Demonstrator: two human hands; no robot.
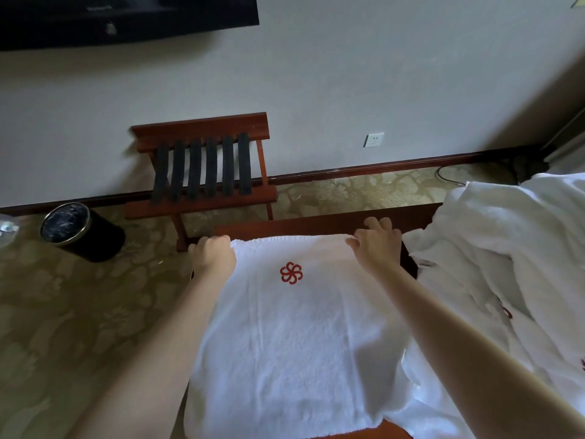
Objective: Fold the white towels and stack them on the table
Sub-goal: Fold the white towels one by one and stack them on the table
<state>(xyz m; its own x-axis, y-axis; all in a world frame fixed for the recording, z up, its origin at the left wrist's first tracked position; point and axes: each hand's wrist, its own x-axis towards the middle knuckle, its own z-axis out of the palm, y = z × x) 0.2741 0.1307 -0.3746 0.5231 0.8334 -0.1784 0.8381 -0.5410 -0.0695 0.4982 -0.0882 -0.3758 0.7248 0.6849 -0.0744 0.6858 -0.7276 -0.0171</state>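
A white towel (294,340) with a red flower logo lies spread flat over the dark wooden table (316,224), reaching from its far edge down to the bottom of the view. My left hand (212,253) grips the towel's far left corner with curled fingers. My right hand (376,242) pinches the far right corner at the table's far edge. A heap of several crumpled white towels (506,248) lies to the right, partly over the table's right side.
A wooden luggage rack (202,172) with black straps stands against the wall beyond the table. A black round bin (79,231) sits on the patterned carpet at the left. A wall socket (374,140) and a television (126,17) are on the wall.
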